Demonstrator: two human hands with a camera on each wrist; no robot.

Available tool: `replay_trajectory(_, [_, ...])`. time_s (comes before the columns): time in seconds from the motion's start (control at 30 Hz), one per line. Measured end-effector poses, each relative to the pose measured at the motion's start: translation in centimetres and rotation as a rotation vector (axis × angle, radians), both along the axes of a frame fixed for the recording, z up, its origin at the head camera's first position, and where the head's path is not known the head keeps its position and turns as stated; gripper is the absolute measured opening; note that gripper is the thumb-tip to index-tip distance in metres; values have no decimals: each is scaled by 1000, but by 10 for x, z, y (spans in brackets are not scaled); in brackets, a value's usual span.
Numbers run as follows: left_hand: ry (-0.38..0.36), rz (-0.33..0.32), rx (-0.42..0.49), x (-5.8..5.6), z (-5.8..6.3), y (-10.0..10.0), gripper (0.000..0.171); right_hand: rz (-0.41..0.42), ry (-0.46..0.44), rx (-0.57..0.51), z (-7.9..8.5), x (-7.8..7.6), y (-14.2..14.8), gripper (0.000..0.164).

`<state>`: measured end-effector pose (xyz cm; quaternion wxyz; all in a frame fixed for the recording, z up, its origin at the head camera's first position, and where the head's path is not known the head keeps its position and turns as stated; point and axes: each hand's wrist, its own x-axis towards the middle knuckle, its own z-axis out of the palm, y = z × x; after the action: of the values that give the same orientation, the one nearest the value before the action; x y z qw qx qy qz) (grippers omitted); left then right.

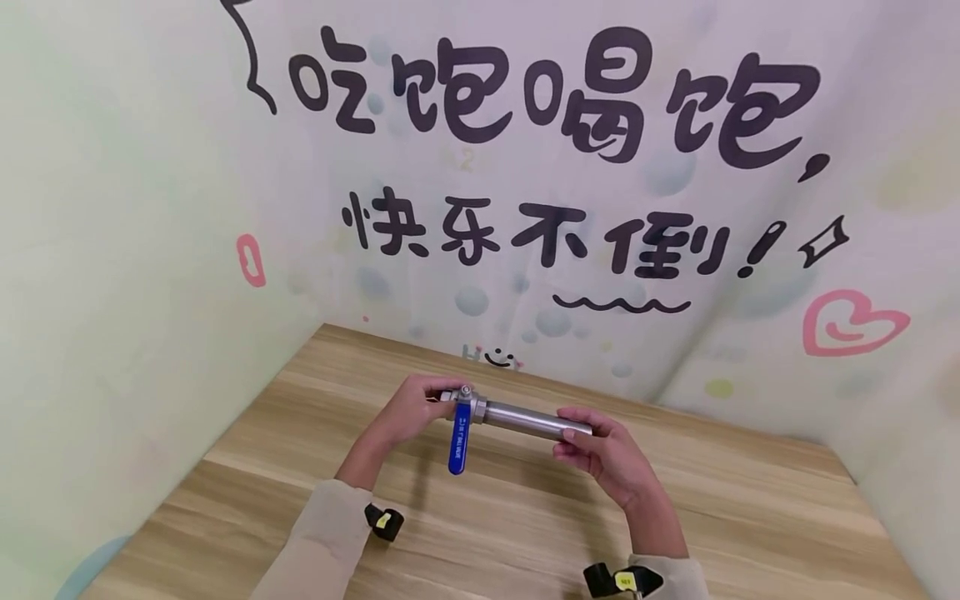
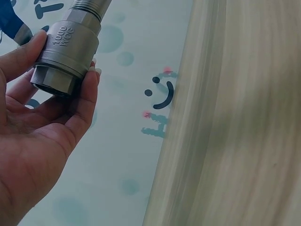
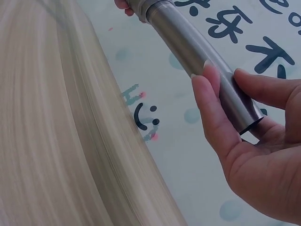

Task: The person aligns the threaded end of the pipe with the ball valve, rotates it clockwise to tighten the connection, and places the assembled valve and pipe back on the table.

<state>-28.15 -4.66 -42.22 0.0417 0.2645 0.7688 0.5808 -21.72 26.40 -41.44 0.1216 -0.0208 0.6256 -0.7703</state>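
A steel ball valve (image 2: 70,44) with a blue lever handle (image 1: 459,437) is joined to a smooth metal pipe (image 1: 528,419), held above the table. My left hand (image 1: 410,408) grips the valve body at its free hexagonal end, thumb on one side and fingers on the other. The right hand (image 1: 611,462) pinches the pipe near its open far end (image 3: 251,126). In the right wrist view, its thumb and fingers lie on opposite sides of the tube. Threads (image 2: 89,5) show where pipe and valve meet. The lever points toward me.
Beneath both hands lies a wood-grain table (image 1: 480,517). A pale printed cloth (image 1: 420,283) with dark characters hangs behind it, and another pale cloth (image 1: 135,250) rises on the left. Black wrist devices (image 1: 386,522) sit at the sleeves.
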Motion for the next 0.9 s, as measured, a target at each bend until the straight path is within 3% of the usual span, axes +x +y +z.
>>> replay_trajectory(0.27, [-6,-12,3,0,-2,1,32,-16,-3,23,-2,1,-1,24])
replay_trajectory(0.53, [2,4,-17,0,-2,0,31,7,12,6,0,0,0,39])
replay_trajectory(0.67, [0,16,-22,0,0,0,32,4,20,9,2,0,0,35])
replay_trajectory(0.9, [18,-16,-3,-2,-1,-1,33,4,16,5,3,1,1,31])
